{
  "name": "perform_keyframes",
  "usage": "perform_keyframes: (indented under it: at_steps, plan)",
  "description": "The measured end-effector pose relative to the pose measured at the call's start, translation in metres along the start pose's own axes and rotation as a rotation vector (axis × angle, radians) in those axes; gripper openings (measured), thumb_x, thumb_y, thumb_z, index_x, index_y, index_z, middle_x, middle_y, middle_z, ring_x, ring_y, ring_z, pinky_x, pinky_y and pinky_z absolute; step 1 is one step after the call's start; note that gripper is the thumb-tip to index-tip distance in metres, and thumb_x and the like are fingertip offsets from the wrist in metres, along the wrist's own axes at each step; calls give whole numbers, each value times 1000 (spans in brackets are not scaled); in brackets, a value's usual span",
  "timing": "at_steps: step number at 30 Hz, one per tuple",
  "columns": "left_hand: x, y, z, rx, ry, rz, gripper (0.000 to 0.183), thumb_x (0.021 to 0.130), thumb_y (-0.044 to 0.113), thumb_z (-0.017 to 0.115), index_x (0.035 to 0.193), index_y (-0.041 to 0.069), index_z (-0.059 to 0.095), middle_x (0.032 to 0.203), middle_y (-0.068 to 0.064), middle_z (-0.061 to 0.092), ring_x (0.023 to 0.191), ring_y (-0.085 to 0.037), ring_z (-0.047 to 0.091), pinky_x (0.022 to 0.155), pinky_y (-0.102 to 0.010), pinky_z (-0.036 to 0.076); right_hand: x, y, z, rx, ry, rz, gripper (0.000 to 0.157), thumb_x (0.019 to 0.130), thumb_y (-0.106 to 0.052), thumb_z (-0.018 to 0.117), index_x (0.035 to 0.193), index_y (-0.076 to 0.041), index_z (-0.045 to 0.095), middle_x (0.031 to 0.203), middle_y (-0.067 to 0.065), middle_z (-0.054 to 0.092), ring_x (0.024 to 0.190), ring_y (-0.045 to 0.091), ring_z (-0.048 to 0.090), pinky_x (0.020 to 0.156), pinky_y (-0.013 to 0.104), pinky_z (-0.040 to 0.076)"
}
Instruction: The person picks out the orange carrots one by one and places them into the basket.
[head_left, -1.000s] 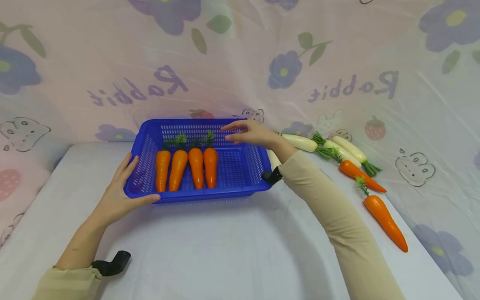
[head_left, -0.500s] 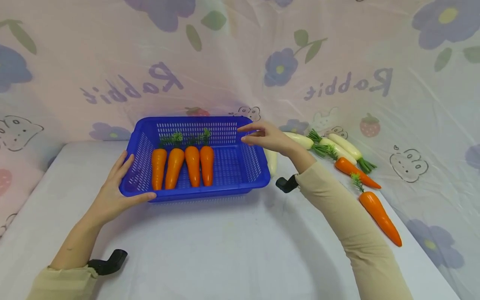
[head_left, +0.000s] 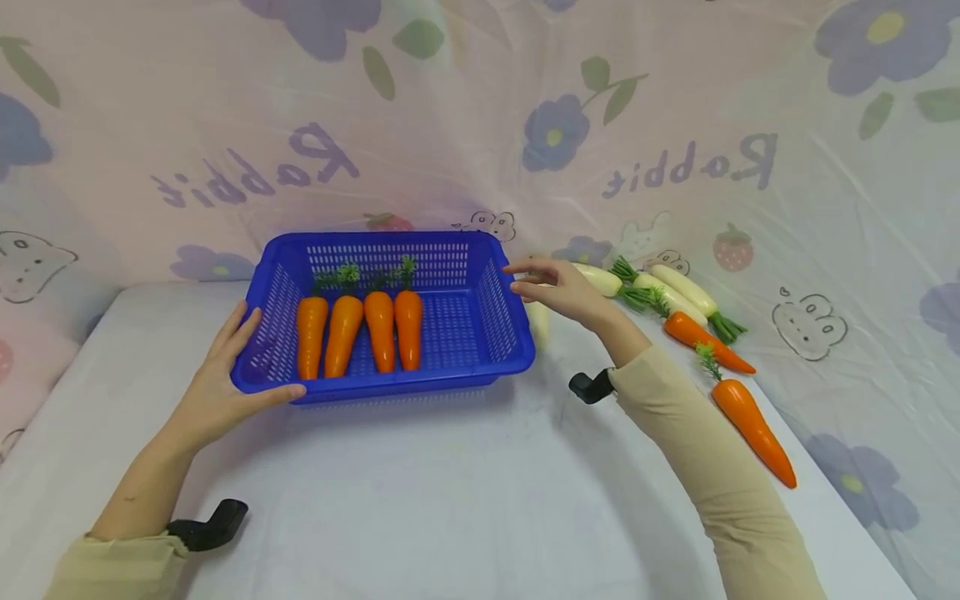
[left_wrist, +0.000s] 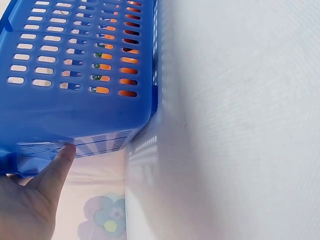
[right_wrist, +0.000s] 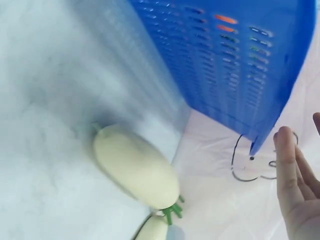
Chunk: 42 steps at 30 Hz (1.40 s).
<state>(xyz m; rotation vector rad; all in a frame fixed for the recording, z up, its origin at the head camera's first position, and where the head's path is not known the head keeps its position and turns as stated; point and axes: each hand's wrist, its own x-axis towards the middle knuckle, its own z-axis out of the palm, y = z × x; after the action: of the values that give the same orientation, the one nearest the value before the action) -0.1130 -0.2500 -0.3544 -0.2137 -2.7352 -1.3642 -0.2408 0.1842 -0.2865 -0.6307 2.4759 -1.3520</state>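
Four green-topped orange carrots (head_left: 379, 332) in a blue perforated plastic basket (head_left: 390, 382), left of centre on a white table (head_left: 450, 500), left hand (head_left: 216, 387) gripping the basket's left end, right hand (head_left: 561, 290) loose, holding nothing, by the right rim, contact unclear, smooth white radishes (head_left: 673, 299) farther right.
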Motion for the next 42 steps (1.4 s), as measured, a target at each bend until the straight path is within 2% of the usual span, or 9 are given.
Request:
perform_keyframes:
  at_steps: [7,12,20,31,42]
  plan:
    - [1,-1,1,-6,-7,-6,111,77,29,80,155,25,2,161,5,-14,145,-44,-9,103,-78,1,-14,20,-4,9,79,-8,39,96,-17,57,133,-2,55,140,15,51,118,34,58,96,47,51]
    - [0,-2,1,8,-1,-8,111,77,30,80,155,24,2,162,3,-14,145,-44,-9,103,-78,2,-24,36,-7,3,105,1,38,96,-15,58,131,0,56,139,17,52,117,35,58,94,45,53]
    - [0,-2,2,-4,1,-1,110,77,28,80,155,24,3,162,3,-13,146,-44,-9,104,-78,1,-42,55,-14,-14,150,67,38,97,-19,57,131,-2,56,141,15,50,117,37,57,95,44,52]
    - [-1,-5,1,-14,5,-7,110,78,27,80,155,27,1,161,5,-15,146,-42,-12,104,-78,-1,-67,78,-27,-38,213,152,42,97,-25,56,133,-4,55,137,22,51,114,47,55,101,54,45]
    - [1,-6,2,-4,-2,-2,110,78,27,79,155,26,1,161,4,-15,146,-42,-12,104,-78,-1,-95,98,-43,-94,288,230,44,96,-35,56,132,-8,57,134,23,54,113,42,57,99,51,46]
